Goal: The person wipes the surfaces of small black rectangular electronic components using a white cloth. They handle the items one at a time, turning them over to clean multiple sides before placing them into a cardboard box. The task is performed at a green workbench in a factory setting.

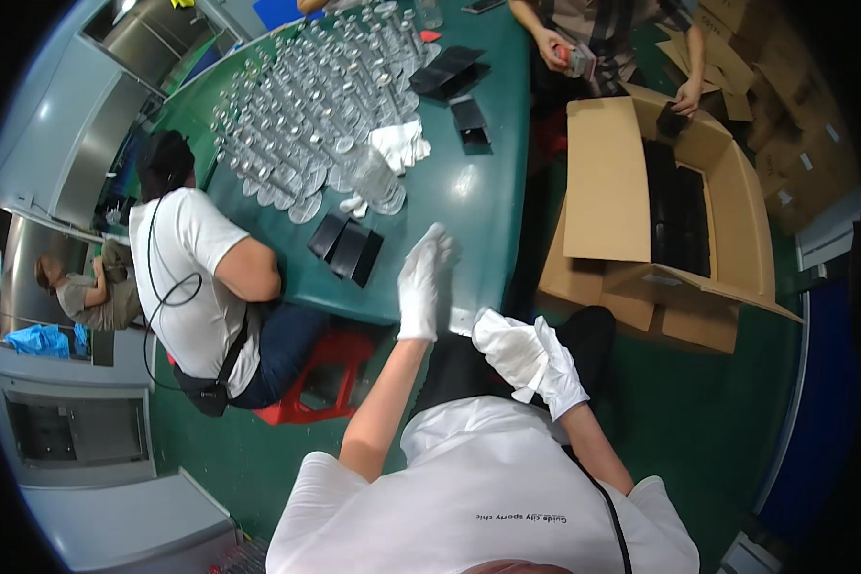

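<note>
My left hand, in a white glove, is at the table's near edge with its fingers stretched out and nothing seen in them. Lower and to the right, my gloved right hand is closed on a bunched white cloth. A small pale, shiny patch lies at the table edge between the hands; I cannot tell whether it is an object or a reflection. Left of my left hand are black open boxes on the green table. Beyond them stands a larger clear vessel.
Many clear stemmed pieces with round bases crowd the table's far left. White gloves or cloths and more black boxes lie nearby. At right, a person reaches into an open cardboard box. Another person sits left on a red stool.
</note>
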`<action>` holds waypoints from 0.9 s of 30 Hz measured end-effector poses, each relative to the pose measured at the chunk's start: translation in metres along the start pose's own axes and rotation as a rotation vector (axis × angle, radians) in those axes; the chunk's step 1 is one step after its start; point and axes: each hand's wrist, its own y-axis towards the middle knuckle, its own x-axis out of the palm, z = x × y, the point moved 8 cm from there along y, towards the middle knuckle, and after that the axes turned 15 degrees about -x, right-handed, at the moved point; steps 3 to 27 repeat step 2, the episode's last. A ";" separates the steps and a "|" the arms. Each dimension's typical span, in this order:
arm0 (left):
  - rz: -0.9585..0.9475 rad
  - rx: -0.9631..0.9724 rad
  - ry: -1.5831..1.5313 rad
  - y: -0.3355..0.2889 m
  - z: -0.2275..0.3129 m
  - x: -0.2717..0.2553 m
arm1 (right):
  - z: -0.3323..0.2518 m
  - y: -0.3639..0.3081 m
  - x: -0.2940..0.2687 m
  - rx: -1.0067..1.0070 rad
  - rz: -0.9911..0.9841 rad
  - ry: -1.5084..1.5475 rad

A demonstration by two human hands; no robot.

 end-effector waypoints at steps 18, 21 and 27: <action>-0.211 -0.100 -0.175 0.051 -0.006 0.031 | -0.012 0.002 0.018 -0.029 -0.045 0.133; -0.211 -0.100 -0.175 0.051 -0.006 0.031 | -0.012 0.002 0.018 -0.029 -0.045 0.133; -0.211 -0.100 -0.175 0.051 -0.006 0.031 | -0.012 0.002 0.018 -0.029 -0.045 0.133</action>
